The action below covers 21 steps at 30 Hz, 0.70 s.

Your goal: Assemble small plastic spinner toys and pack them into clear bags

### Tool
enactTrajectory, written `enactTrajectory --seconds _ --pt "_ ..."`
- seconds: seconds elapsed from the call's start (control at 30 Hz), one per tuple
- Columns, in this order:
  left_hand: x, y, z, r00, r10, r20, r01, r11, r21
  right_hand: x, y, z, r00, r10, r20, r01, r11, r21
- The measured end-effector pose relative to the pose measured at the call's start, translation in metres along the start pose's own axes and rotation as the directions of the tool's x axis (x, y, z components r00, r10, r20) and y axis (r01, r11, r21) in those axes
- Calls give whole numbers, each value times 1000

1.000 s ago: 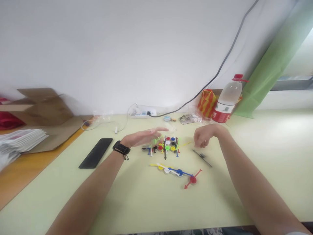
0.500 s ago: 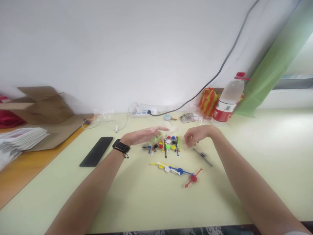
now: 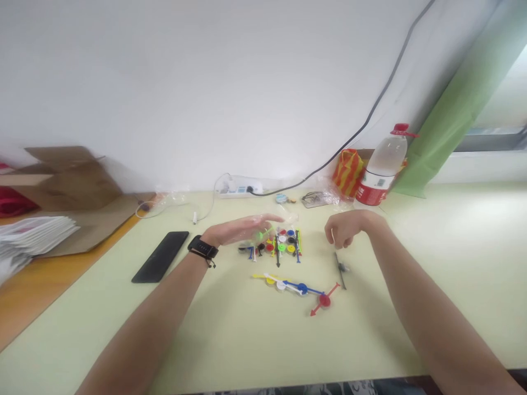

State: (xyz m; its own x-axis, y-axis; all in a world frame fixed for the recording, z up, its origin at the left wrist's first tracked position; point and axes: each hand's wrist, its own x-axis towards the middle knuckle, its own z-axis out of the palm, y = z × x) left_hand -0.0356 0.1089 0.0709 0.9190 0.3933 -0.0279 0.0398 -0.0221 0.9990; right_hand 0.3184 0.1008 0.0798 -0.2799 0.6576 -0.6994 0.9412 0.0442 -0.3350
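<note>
My left hand (image 3: 241, 229) lies stretched out at the left of the coloured pieces, its fingers extended. Thin clear plastic (image 3: 290, 218) shows around its fingertips, and a light green piece (image 3: 260, 236) sits against the palm side. How the plastic meets the fingers is unclear. Beside it are several coloured discs and arrows (image 3: 284, 247) in a cluster. To their right my right hand (image 3: 341, 227) is closed, with a black arrow spinner (image 3: 341, 271) hanging from its fingertips. A yellow spinner (image 3: 270, 280), a white spinner (image 3: 281, 285), a blue spinner (image 3: 302, 288) and a red spinner (image 3: 325, 300) form a line nearer me.
A black phone-like slab (image 3: 160, 257) lies left of my left hand. Behind stand a power strip (image 3: 241, 187), a striped bag (image 3: 348, 173) and a large bottle (image 3: 381, 173). Cardboard (image 3: 78, 181) and a stack of white packets (image 3: 41, 233) sit at far left.
My right hand has moved right, and the black spinner has swung from slanted to nearly lengthwise. The left hand keeps its place; the view has shifted slightly.
</note>
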Motion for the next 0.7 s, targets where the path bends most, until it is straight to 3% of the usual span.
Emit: enactTrajectory --seconds 0.1,0.23,0.37,0.5,0.57,0.7 --pt "-6 2 7 998 33 -48 -36 997 -63 -18 4 8 953 -292 -83 288 956 -57" --pt "-13 -2 29 984 138 -111 -165 941 -296 -28 16 43 870 -491 -38 491 871 -25" --pt "-14 -9 53 968 129 -217 -221 850 -478 -30 35 73 884 -398 -245 416 909 24" --pt "-11 -17 66 954 91 -287 -250 771 -586 -24 53 83 864 -253 -436 319 944 85" --pt "-10 -20 67 951 69 -301 -249 748 -615 -17 59 85 833 -191 -520 268 960 76" --pt "-9 -23 67 947 42 -318 -245 735 -633 -1 67 89 722 -143 -677 200 980 7"
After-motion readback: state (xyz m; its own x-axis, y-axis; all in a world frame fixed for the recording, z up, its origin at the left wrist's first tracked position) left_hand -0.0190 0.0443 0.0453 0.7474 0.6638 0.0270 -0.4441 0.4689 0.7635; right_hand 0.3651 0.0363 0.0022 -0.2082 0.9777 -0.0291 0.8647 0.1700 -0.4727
